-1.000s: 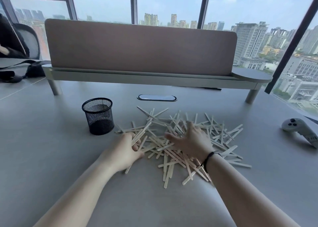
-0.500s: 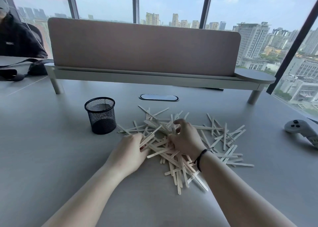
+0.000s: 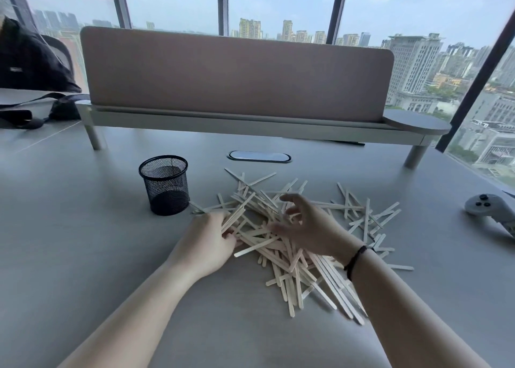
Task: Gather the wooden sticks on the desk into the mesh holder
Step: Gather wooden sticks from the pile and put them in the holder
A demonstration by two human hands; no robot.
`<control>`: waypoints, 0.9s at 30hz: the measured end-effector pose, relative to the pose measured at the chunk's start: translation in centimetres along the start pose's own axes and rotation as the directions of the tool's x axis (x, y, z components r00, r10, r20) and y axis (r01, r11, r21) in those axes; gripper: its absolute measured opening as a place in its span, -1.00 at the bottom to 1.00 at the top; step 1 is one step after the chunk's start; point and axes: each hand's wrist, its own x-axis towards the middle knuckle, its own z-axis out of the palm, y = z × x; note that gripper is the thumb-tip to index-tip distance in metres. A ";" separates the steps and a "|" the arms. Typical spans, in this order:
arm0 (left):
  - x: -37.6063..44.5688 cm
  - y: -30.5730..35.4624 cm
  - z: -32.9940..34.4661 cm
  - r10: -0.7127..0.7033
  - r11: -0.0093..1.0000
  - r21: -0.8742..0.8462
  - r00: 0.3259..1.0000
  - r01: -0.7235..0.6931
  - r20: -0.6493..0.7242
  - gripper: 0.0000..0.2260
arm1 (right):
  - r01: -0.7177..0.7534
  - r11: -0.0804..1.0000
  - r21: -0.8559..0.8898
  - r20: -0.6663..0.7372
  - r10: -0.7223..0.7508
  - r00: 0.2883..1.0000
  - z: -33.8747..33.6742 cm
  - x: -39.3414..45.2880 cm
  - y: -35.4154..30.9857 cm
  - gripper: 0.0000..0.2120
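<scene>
A loose heap of pale wooden sticks lies spread over the grey desk. The black mesh holder stands upright just left of the heap, and I see no sticks in it. My left hand rests at the heap's left edge with its fingers closed on several sticks that point up and to the right. My right hand hovers over the middle of the heap, fingers spread and curled, holding nothing. A black band circles my right wrist.
A grey handheld controller lies at the desk's right edge. A pink divider screen on a raised shelf crosses the back, with an oval cable port before it. A person in black and a dark bag are at the far left.
Both hands have raked the sticks inward into a tighter heap. My left hand has closed on several sticks. My right hand has lifted off the pile and spread its fingers.
</scene>
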 end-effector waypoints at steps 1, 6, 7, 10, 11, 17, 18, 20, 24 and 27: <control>0.1 -0.1 -0.1 -0.016 1.000 -0.005 1.000 0.015 -0.009 -0.88 | 0.020 0.997 -0.078 0.098 -0.012 0.995 -0.3 -0.9 -0.1 -0.07; 0.5 -0.2 -0.1 -0.101 0.991 -0.093 0.993 0.094 -0.063 -0.87 | 0.036 0.963 -0.268 0.192 0.017 0.981 0.5 -3.1 0.9 0.30; 0.5 -0.2 -0.1 -0.106 0.990 -0.097 0.992 0.099 -0.070 -0.88 | 0.022 0.971 -0.237 0.125 0.008 0.992 0.9 -3.0 1.2 0.28; 0.4 -0.2 0.0 -0.100 0.992 -0.080 0.992 0.093 -0.080 -0.91 | 0.047 0.986 -0.157 -0.049 -0.055 0.997 1.4 -2.6 1.5 0.15; 0.4 -0.1 0.1 -0.092 0.994 -0.073 0.992 0.086 -0.081 -0.92 | 0.068 0.989 -0.133 -0.075 -0.078 0.994 1.5 -2.6 1.5 0.10; 0.4 0.0 0.2 -0.044 0.996 -0.087 0.994 0.036 -0.097 -0.94 | 0.037 0.971 -0.235 -0.008 -0.040 0.999 -0.7 -3.8 0.9 0.28; 0.4 0.0 0.2 -0.042 0.996 -0.087 0.994 0.033 -0.102 -0.94 | -0.014 0.947 -0.322 0.035 0.027 0.999 -1.2 -4.2 0.9 0.35; 0.5 0.0 0.3 -0.044 0.996 -0.080 0.994 0.036 -0.102 -0.94 | -0.107 0.868 -0.486 0.060 0.155 0.986 -1.4 -4.7 0.9 0.32; 0.4 0.0 0.5 -0.041 0.996 -0.082 0.994 0.033 -0.103 -0.93 | -0.141 0.833 -0.535 -0.080 0.116 0.990 -0.3 -4.0 0.9 -0.18; 0.3 0.1 0.5 -0.030 0.994 -0.110 0.994 0.018 -0.105 -0.89 | -0.087 0.899 -0.429 -0.120 0.038 0.992 0.4 -3.2 1.2 -0.48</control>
